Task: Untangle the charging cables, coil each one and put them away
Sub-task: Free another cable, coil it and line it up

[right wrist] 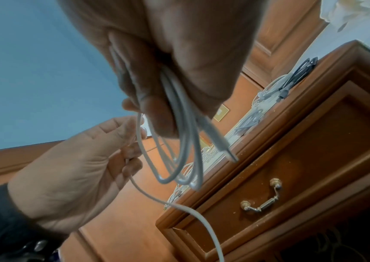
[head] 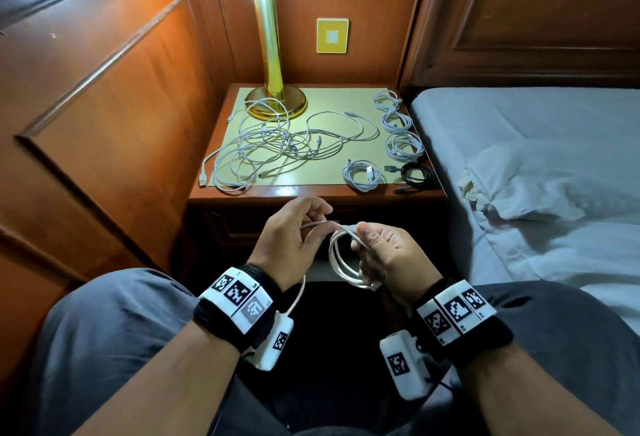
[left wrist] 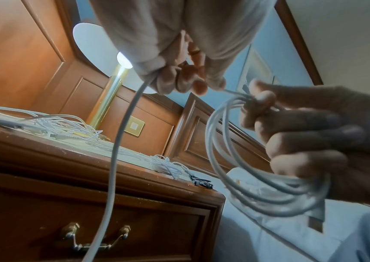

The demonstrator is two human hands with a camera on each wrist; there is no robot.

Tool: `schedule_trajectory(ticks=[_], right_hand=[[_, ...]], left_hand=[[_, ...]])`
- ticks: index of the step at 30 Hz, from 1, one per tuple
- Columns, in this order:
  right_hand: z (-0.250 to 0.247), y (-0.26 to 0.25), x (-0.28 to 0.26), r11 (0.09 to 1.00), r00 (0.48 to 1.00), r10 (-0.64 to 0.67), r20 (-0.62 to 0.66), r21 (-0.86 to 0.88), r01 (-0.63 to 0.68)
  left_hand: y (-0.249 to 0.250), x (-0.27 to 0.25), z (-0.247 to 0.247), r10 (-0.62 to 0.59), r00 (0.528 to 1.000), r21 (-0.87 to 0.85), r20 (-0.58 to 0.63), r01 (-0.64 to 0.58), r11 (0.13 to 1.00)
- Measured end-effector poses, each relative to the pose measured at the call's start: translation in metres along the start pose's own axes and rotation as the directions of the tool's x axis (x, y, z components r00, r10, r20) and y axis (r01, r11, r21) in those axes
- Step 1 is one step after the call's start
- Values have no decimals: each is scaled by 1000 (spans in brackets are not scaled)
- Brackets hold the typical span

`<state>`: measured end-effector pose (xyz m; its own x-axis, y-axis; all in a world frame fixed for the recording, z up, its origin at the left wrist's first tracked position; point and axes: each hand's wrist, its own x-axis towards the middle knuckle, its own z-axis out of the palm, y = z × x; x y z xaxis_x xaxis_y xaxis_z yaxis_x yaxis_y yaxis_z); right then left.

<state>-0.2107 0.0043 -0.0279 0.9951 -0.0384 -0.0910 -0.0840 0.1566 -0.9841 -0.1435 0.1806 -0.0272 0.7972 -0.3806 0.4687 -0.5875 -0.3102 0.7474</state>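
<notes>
Hands (head: 294, 231) (head: 388, 252) grip white cable (head: 341, 262) before nightstand edge (head: 311, 197).

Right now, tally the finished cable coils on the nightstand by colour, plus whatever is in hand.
White coils on the nightstand: 4
Black coils: 1
White coil held by right hand, fed by left hand: 1
Total: 6

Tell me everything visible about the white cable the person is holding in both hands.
The white cable is thin, round and smooth, plastic-looking. Most of it is wound into several loose loops hanging from the right hand, whose fingers and thumb grip the bundle at its top. A USB plug dangles at the coil's bottom. The uncoiled tail runs to the left hand, which pinches it, then droops toward the lap. It hangs in front of the nightstand, apart from it.
</notes>
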Motion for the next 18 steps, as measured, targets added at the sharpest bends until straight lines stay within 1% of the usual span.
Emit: schedule_trajectory(ticks=[3,5,7,9,11,12,13,14,15,16,18], right_hand=[[-2,-2,-2,995,996,78,42,65,-81],[-2,-5,-3,981,989,111,96,150,-125],[-1,-8,-5,957,982,136,131,241,-164],[0,-10,-5,938,979,149,139,293,-184],[0,-10,-6,928,978,148,148,320,-189],[0,-10,-6,927,978,144,154,326,-188],[1,-10,-6,925,977,145,157,329,-190],[2,-9,-7,923,976,148,157,332,-193],[3,-9,-7,921,976,149,157,337,-195],[5,-9,-7,918,976,146,159,345,-194],[9,-9,-9,915,978,136,158,358,-185]], left_hand=[[-1,4,0,42,997,68,-71,-37,997],[-4,6,1,51,993,76,-107,-43,996],[-6,5,3,53,991,77,-120,-44,996],[-11,2,7,-6,993,64,-115,14,998],[-12,0,12,-145,986,-23,-81,143,989],[-12,-1,15,-238,970,-121,-55,230,966],[-10,-1,17,-335,942,-234,-24,321,918],[-7,-1,20,-415,910,-347,15,394,851],[-3,-2,21,-470,881,-428,49,444,787],[0,-2,22,-499,863,-486,78,470,737],[5,-2,22,-518,846,-557,127,493,668]])
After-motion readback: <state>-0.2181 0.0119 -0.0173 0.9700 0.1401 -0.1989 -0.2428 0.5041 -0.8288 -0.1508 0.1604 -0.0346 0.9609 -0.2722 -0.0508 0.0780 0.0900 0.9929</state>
